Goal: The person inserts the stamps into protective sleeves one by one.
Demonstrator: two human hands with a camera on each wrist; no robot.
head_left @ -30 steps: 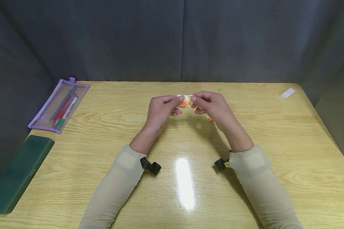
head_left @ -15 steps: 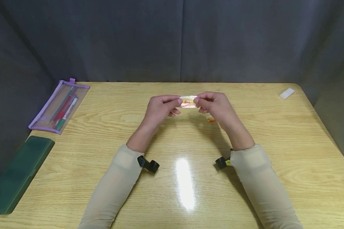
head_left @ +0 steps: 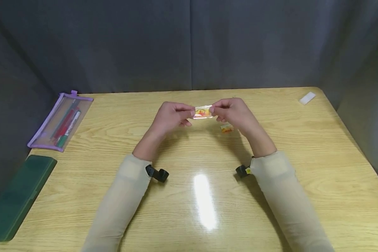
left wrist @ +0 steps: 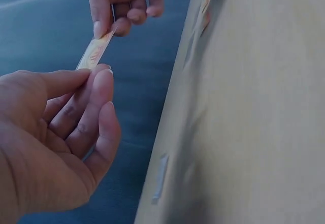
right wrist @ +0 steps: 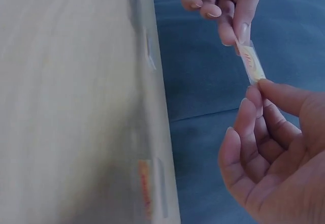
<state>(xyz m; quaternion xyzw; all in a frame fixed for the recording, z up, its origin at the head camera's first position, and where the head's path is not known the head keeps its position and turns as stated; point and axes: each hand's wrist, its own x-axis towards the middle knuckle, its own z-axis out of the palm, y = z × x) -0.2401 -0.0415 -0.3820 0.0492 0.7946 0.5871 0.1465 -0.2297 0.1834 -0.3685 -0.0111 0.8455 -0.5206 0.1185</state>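
Above the table, both hands stretch a small flat rectangle with yellow and red print and shiny clear edges [head_left: 203, 112] between them. My left hand [head_left: 173, 115] pinches its left end between thumb and fingers, and my right hand [head_left: 234, 113] pinches the right end. The left wrist view shows the printed piece [left wrist: 95, 53] thin and tilted between the fingertips; the other fingers of the left hand [left wrist: 66, 127] are loosely bent. Below the right hand, a second small yellow and red printed piece [head_left: 227, 128] lies on the table.
A purple-edged mesh pouch with pens [head_left: 61, 120] lies at the back left, a dark green case [head_left: 22, 196] in front of it. A small white block [head_left: 307, 98] sits near the back right corner. Dark curtains [head_left: 129, 45] stand behind the wooden table [head_left: 189, 150].
The hands have drawn slightly apart, and more of the printed piece shows between them. The second piece on the table is less covered by the right hand. The head view has shifted a little.
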